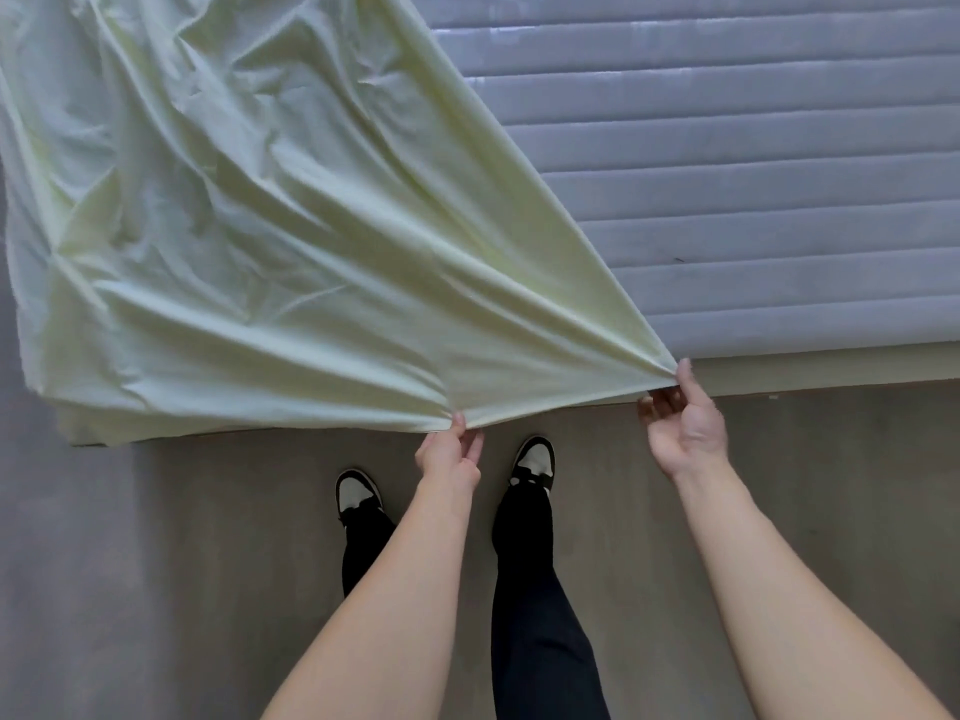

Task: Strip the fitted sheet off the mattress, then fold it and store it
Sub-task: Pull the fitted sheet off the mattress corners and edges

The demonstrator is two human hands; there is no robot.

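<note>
- Left hand [451,452] pinches the near edge of a pale yellow fitted sheet [249,241], fabric gathered at the fingertips
- Right hand [683,418] grips the same edge farther right, at the mattress's near side
- Sheet lies rumpled over the left of the grey quilted mattress [753,174], the right part bare
- Person stands on a grey floor [156,589] in black-and-white sneakers [532,462]

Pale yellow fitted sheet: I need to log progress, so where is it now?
In the head view the pale yellow fitted sheet covers the grey quilted mattress's left part, its near edge pinched by the left hand and right hand.
</note>
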